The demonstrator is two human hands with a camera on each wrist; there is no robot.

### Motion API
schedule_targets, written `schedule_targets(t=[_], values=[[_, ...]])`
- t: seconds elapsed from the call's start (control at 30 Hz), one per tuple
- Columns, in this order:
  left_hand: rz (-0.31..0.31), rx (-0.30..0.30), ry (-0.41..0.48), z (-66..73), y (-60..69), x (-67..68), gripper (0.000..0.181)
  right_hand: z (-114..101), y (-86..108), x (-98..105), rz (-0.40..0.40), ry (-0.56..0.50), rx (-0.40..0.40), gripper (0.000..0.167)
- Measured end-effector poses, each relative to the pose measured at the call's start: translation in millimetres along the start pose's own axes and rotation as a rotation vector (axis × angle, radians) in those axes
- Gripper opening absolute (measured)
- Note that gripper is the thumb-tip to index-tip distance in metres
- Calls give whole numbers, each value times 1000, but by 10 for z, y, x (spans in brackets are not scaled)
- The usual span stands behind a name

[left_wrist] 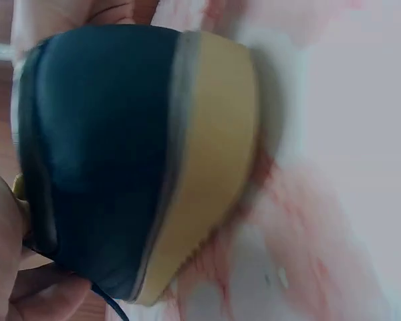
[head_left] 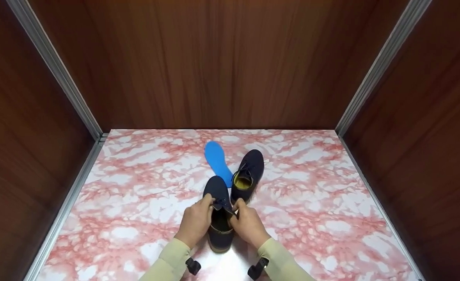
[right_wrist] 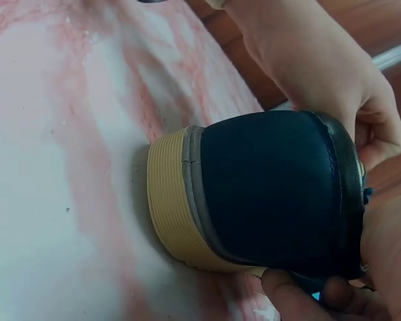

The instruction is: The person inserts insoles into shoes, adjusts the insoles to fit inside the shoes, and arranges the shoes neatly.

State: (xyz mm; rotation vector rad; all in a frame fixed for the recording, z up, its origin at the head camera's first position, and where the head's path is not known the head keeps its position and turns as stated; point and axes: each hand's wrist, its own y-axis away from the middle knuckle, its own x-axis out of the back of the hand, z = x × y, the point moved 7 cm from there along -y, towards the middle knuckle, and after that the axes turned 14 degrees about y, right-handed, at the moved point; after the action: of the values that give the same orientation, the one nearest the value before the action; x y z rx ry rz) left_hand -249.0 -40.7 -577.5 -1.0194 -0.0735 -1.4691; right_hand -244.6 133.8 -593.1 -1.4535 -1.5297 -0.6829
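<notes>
A dark navy lace-up shoe (head_left: 215, 186) stands on the table between both hands, its toe pointing away from me. My left hand (head_left: 196, 220) pinches the left edge of its opening near the laces. On the opposite edge, my right hand (head_left: 248, 223) grips the shoe's side with thumb and fingers. Both wrist views show the heel, dark blue in the left wrist view (left_wrist: 107, 147), above a thick tan sole (right_wrist: 167, 200). The inside of the opening looks dark. In the right wrist view, the fingertips are partly hidden behind the shoe.
The matching shoe (head_left: 258, 164), yellowish inside, stands just beyond to the right. A blue insole (head_left: 214, 154) lies behind the held shoe, its near end by both shoes. The red-and-white marbled table (head_left: 136, 187) is enclosed by brown wood panels (head_left: 230, 66) with metal edge rails.
</notes>
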Motion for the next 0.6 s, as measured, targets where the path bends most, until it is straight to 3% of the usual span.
schedule_targets(t=[0.13, 0.2, 0.3, 0.4, 0.5, 0.6], values=[[9, 216, 146, -121, -31, -4, 15, 4, 32, 0, -5, -5, 3, 22], [17, 248, 154, -120, -28, -17, 16, -5, 50, 14, 12, 59, -6, 22], [29, 194, 101, -52, -14, -33, 17, -82, 73, 62, 79, 202, 17, 28], [48, 122, 35, 17, 4, -37, 20, -258, 75, 134, 194, 333, 126, 40], [63, 111, 17, 30, 7, -35, 21, -453, 37, 180, 312, 421, 277, 44], [62, 133, 38, 10, -7, -36, 20, -574, -41, 185, 378, 503, 365, 31]])
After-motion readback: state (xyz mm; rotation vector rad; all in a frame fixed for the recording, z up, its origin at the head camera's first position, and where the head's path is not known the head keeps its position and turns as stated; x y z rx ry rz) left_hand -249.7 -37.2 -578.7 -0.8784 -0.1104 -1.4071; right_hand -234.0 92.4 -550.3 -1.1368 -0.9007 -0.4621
